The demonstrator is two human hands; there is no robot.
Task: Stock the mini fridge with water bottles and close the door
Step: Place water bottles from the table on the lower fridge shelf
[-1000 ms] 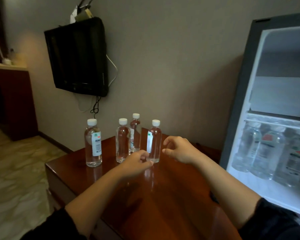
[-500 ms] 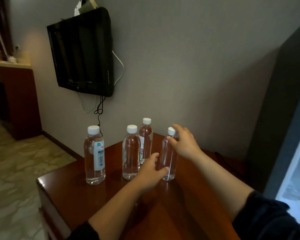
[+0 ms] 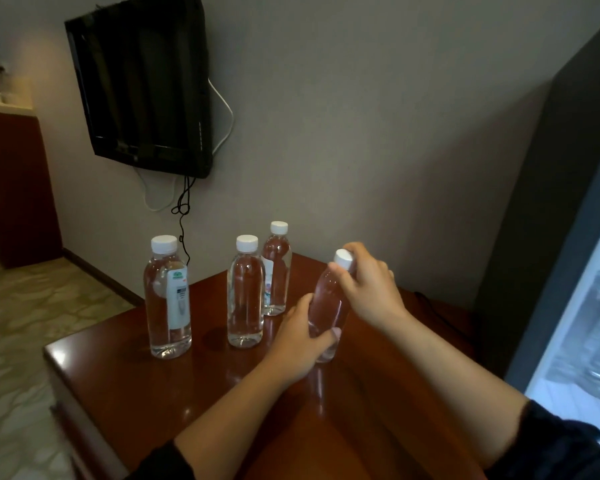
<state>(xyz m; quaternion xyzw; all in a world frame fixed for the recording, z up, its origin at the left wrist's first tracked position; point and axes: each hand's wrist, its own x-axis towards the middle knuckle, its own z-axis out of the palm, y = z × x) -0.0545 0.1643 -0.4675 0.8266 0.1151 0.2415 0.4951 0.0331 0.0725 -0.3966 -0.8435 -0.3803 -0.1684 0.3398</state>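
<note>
Several clear water bottles with white caps are on a reddish wooden table [image 3: 160, 382]. The rightmost bottle [image 3: 326, 303] tilts to the right, gripped by both hands. My left hand [image 3: 300, 344] wraps its lower body and my right hand [image 3: 364, 285] holds its neck just under the cap. Three others stand upright: a labelled bottle [image 3: 167, 299] at the left, a middle bottle [image 3: 246, 292], and a rear bottle [image 3: 276, 268]. The open mini fridge [image 3: 582, 306] shows at the right edge, with blurred bottles on its lit shelf.
A black television [image 3: 142, 81] hangs on the grey wall above the table, with cables dangling below it. A dark wooden cabinet [image 3: 11, 181] stands at the far left. Pale tiled floor [image 3: 21, 323] lies left of the table.
My view has turned left, so the fridge has slid to the right edge. Both hands have closed on the rightmost bottle, which now tilts to the right.
</note>
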